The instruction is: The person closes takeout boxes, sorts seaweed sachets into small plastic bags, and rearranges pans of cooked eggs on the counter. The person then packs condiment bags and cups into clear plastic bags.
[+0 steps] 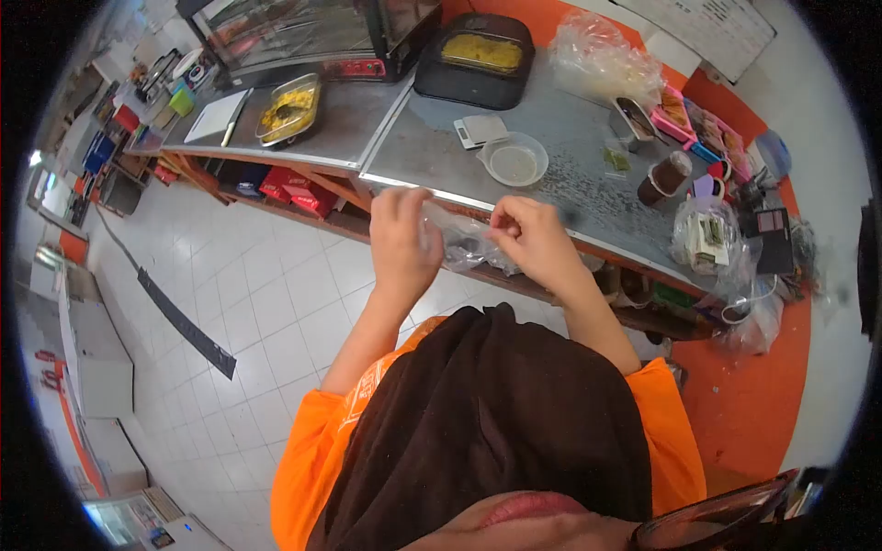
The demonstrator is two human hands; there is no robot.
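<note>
A clear plastic bag (459, 241) is stretched between my two hands, just in front of the counter's near edge. My left hand (402, 237) has its fingers closed on the bag's left side. With thumb and fingertips pinched together, my right hand (533, 237) grips the bag's right side. Just beyond the hands, a round translucent plastic bowl (514, 161) rests on the grey counter (413, 151). A small white scale (480, 130) sits behind the bowl. A little green packet (616, 160) lies to the right of it.
A black container with yellow food (480, 55) stands at the back, near a large plastic bag (602, 60). Farther right are a brown jar (663, 179), a metal container (632, 121) and pink trays (675, 115). A yellow food tray (288, 112) and white board (216, 118) are left.
</note>
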